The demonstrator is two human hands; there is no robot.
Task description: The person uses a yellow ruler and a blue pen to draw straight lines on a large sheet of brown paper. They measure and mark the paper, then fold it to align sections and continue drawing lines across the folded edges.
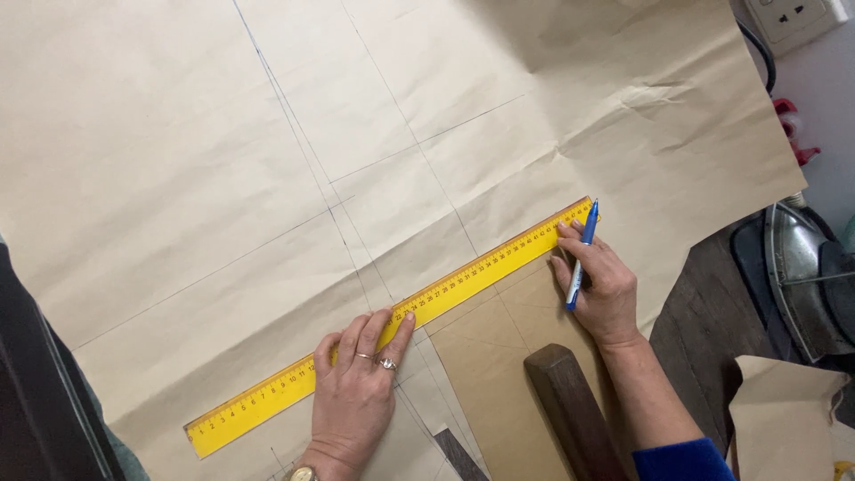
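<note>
The creased brown paper sheet (178, 134) carries thin pencilled lines. The flat yellow ruler (463, 281) lies diagonally across it. The left hand (356, 387) presses spread fingers on the ruler's lower half. The right hand (598, 283) grips a blue pen (582, 254) at the ruler's upper end.

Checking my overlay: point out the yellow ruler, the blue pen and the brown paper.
yellow ruler (481, 274): head view, bare middle stretch.
blue pen (588, 224): head view, upper barrel near tip.
brown paper (160, 160): head view, bare upper-left area.
</note>
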